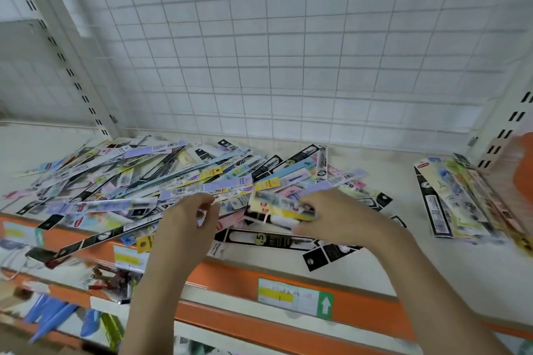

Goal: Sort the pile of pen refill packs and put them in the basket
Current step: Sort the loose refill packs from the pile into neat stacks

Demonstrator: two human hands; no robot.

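A big messy pile of long thin pen refill packs (161,181) in purple, blue, pink, yellow and black lies on a pale white shelf (403,210). The pile fills the shelf from the 9 o'clock side to the middle. Some packs hang over the orange front edge of the shelf (230,274). At 7 o'clock, under that edge, a lower shelf with blue things on it (52,317) shows, but it is too blurry to tell what they are.

The left hand (184,225) is at the near side of the pile, close to 6 o'clock. Its fingers are curled, and the thumb and fingertips seem to pinch the end of a long pale pack in the pile. The blur makes this hard to be sure of.

Just to its right, the right hand (337,216) holds a small bunch of packs with a yellow one on top (281,207). The fingers curl over the top and the thumb is underneath. A black pack marked 5 (268,238) lies flat below the bunch.

A white sticker with a green arrow (297,298) is stuck on the orange edge at 5 o'clock.

At 3 o'clock, well apart from the pile, a tidy stack of packs (452,199) lies beside an orange basket (519,164) at the picture's edge. A white wire grid wall (288,37) stands behind, at 12 o'clock.
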